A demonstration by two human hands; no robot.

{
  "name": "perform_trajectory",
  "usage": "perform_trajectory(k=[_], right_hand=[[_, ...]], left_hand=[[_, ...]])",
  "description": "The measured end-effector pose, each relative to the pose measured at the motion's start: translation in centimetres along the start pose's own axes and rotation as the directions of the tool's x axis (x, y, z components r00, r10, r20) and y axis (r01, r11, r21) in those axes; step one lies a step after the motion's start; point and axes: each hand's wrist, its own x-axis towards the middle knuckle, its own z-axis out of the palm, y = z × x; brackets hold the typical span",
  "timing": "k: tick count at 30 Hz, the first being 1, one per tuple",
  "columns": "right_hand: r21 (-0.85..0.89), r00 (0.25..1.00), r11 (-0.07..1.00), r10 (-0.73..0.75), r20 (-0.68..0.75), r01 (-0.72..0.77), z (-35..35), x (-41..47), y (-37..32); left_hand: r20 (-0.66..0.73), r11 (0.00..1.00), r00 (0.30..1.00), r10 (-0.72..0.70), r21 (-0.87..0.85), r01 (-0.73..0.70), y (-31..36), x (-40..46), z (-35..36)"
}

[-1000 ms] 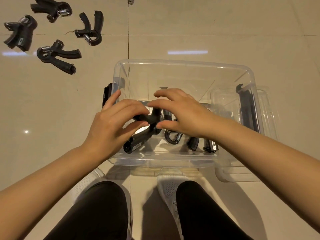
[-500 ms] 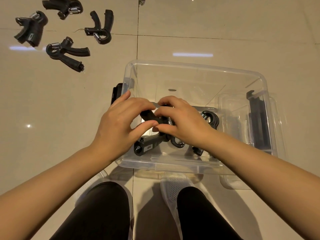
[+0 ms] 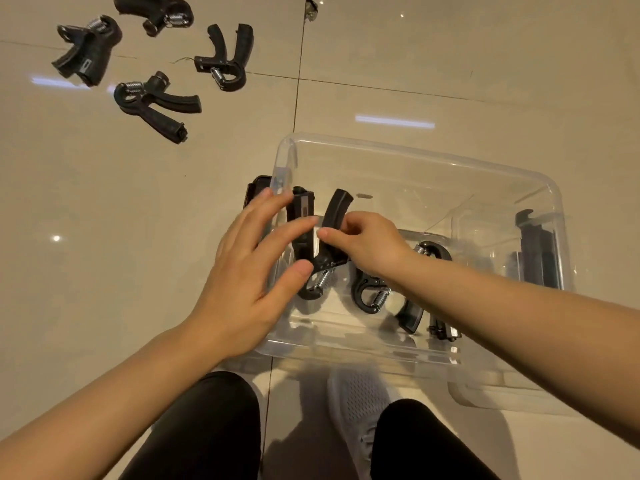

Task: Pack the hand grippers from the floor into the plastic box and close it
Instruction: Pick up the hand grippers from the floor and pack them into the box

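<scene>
A clear plastic box (image 3: 415,157) stands on the tiled floor in front of me. Inside its left part a black hand gripper (image 3: 337,206) lies with its handles pointing away from me. My right hand (image 3: 367,244) pinches one of its handles. My left hand (image 3: 249,282) hovers over the box's left wall, fingers spread, holding nothing. Two more black grippers (image 3: 367,296) (image 3: 433,249) lie in the box under my right wrist. Several grippers lie on the floor at the upper left, the nearest one (image 3: 152,105) with a spring at its top.
The box's clear lid (image 3: 502,396) lies under its right side. Black latches sit on the box's left end (image 3: 256,188) and right end (image 3: 533,251). My knees and a white shoe (image 3: 356,403) are just in front of the box.
The gripper held by both hands has been turned and laid in the box with its handles pointing away. My left hand has let go and spread open. The view shifted left.
</scene>
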Motion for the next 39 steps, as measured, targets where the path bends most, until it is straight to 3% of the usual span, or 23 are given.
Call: perform_trajectory(k=[5, 10, 12, 15, 17, 26, 29, 31, 33, 39], right_hand=[[0.035, 0.994, 0.994, -0.104, 0.040, 0.102, -1.1, -0.5, 0.9], [-0.143, 0.901, 0.893, -0.433, -0.012, 0.427, -3.3, -0.5, 0.3], [-0.319, 0.788, 0.733, -0.609, 0.085, 0.601, -3.5, -0.3, -0.3], [-0.584, 0.530, 0.257, -0.768, 0.360, 0.770, -2.1, 0.3, 0.0], [-0.620, 0.470, 0.131, -0.775, 0.422, 0.774, -0.8, 0.2, 0.6], [-0.778, 0.533, 0.054, -0.758, 0.376, 0.626, -0.4, -0.6, 2.8], [-0.781, 0.619, 0.057, -0.647, 0.446, 0.622, 0.5, -0.1, 2.8], [-0.763, 0.684, 0.034, -0.469, 0.558, 0.645, 1.6, -0.1, 3.2], [-0.732, 0.719, 0.084, -0.295, 0.630, 0.676, 2.5, -0.3, 4.1], [-0.713, 0.701, 0.094, -0.312, 0.642, 0.695, 2.8, -0.4, 5.0]], left_hand=[[0.034, 1.000, 0.999, 0.009, 0.022, -0.009, -0.3, 0.0, 0.2], [-0.004, 1.000, 1.000, -0.007, -0.004, 0.007, -0.2, -0.2, 0.3], [-0.009, 1.000, 1.000, -0.012, -0.003, 0.012, -0.2, -0.2, 0.2], [-0.009, 1.000, 1.000, -0.013, 0.003, 0.013, -0.1, -0.2, 0.3], [-0.014, 1.000, 1.000, -0.017, -0.007, 0.016, -0.1, -0.1, 0.3], [-0.033, 1.000, 0.999, -0.012, -0.027, 0.011, -0.2, -0.2, 0.3], [-0.036, 1.000, 0.999, -0.005, -0.028, 0.004, -0.2, -0.2, 0.3], [-0.033, 1.000, 0.999, -0.002, -0.031, 0.001, -0.3, -0.2, 0.4], [-0.032, 0.999, 0.999, -0.008, -0.034, 0.007, -0.3, -0.2, 0.4], [-0.036, 0.999, 0.999, -0.010, -0.034, 0.009, -0.4, -0.2, 0.4]])
